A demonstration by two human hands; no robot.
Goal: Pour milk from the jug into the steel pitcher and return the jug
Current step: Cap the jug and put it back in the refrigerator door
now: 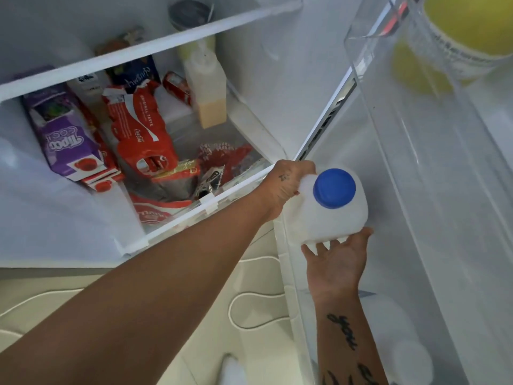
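The white plastic milk jug [334,218] with a blue cap [334,188] is seen from above, inside the lower shelf of the open fridge door [402,218]. My left hand [286,184] grips the jug at its handle side. Fingers spread, my right hand [337,262] presses against the jug's near side from below. The steel pitcher is not in view.
The fridge's lower shelf [194,215] holds a purple juice carton [63,134], a red cola pack [144,129], a pale yellow bottle [208,90] and packets. A clear upper door bin [416,65] holds a yellow tub [469,23]. Another white container [399,329] lies lower in the door shelf. Pale floor lies below.
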